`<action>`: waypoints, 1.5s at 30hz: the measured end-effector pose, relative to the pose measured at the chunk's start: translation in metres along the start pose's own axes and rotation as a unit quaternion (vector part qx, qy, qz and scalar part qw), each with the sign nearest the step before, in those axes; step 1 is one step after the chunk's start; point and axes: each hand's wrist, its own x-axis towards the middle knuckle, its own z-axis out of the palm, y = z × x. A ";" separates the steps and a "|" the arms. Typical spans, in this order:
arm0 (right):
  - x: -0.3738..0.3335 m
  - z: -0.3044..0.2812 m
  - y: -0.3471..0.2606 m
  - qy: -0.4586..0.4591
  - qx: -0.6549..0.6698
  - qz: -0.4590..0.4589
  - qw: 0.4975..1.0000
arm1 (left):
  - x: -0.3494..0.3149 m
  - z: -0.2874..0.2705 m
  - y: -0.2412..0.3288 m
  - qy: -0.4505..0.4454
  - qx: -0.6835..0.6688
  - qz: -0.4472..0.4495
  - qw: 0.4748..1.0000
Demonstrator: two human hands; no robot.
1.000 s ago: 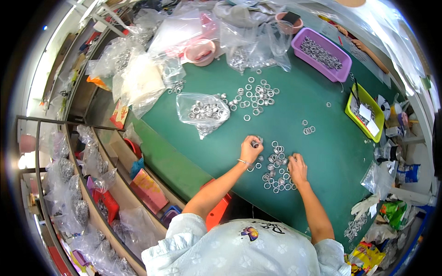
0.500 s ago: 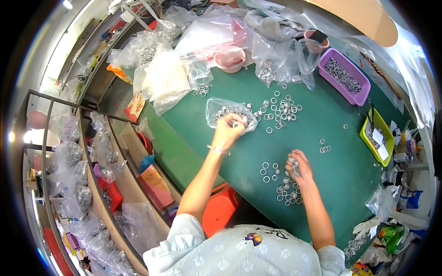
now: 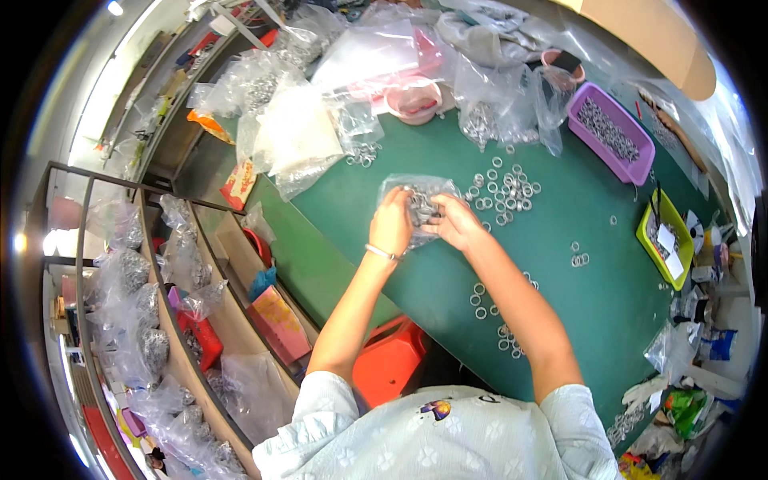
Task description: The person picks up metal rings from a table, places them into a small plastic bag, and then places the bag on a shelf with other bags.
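Note:
A clear plastic bag (image 3: 432, 186) with many small silvery metal rings (image 3: 419, 206) lies on the green table. My left hand (image 3: 392, 223) grips the left side of the bag, its fingers curled toward the rings. From the right, my right hand (image 3: 456, 223) reaches to the bag's contents, thumb and fingers bent around some metal rings. How many rings it holds is hidden. Beyond the bag to the right lies a spread of loose rings (image 3: 512, 192). Another group of rings (image 3: 480, 301) is partly covered by my right forearm.
A purple basket (image 3: 650, 164) and a yellow-green basket (image 3: 682, 276), both with metal parts, stand at the right. Filled clear bags (image 3: 276, 76) and a pink bowl (image 3: 414, 114) line the far edge. A red stool (image 3: 390, 364) is under the near edge; shelves (image 3: 232, 308) stand left.
My right hand has moved with its metal rings from the near ring pile up and left to the bag. My left hand has shifted slightly on the bag's left side.

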 end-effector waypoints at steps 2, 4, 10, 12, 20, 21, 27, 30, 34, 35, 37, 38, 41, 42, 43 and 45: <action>-0.036 -0.020 -0.003 -0.067 -0.074 -0.066 0.993 | -0.021 -0.009 0.020 0.028 -0.078 -0.004 0.997; -0.083 -0.049 -0.012 -0.147 -0.136 -0.103 0.974 | -0.053 -0.009 0.039 0.073 -0.178 0.012 0.981; -0.196 -0.227 0.031 0.049 -0.582 -0.185 0.790 | -0.183 0.079 0.050 -0.237 -0.148 0.047 0.959; -0.222 -0.261 0.058 0.109 -0.715 -0.136 0.677 | -0.188 0.105 0.054 -0.294 -0.047 0.107 0.949; -0.175 -0.223 0.077 0.023 -0.792 -0.234 0.563 | -0.169 0.171 0.030 -0.247 -0.023 0.334 0.909; -0.170 -0.222 0.081 0.033 -0.794 -0.251 0.552 | -0.170 0.176 0.027 -0.233 -0.023 0.345 0.909; -0.152 -0.235 0.108 0.173 -0.757 -0.322 0.542 | -0.165 0.175 0.025 -0.184 -0.035 0.331 0.925; -0.151 -0.225 0.104 0.239 -0.720 -0.300 0.578 | -0.165 0.174 0.020 -0.170 -0.025 0.317 0.933; -0.139 -0.229 0.099 0.279 -0.719 -0.292 0.566 | -0.160 0.174 0.026 -0.125 -0.019 0.311 0.942; -0.136 -0.231 0.099 0.280 -0.721 -0.291 0.563 | -0.160 0.174 0.026 -0.117 -0.020 0.308 0.944; -0.133 -0.234 0.099 0.274 -0.739 -0.301 0.537 | -0.159 0.174 0.026 -0.110 -0.023 0.301 0.947; -0.133 -0.236 0.100 0.270 -0.744 -0.301 0.532 | -0.158 0.174 0.026 -0.105 -0.027 0.294 0.950; -0.134 -0.237 0.101 0.253 -0.754 -0.304 0.525 | -0.162 0.177 0.018 -0.108 -0.015 0.296 0.949; -0.134 -0.236 0.100 0.245 -0.756 -0.306 0.524 | -0.163 0.179 0.013 -0.111 -0.006 0.301 0.947; -0.133 -0.239 0.100 0.251 -0.753 -0.297 0.530 | -0.159 0.176 0.017 -0.103 0.016 0.302 0.948; -0.130 -0.244 0.099 0.263 -0.747 -0.278 0.543 | -0.152 0.170 0.024 -0.087 0.061 0.304 0.947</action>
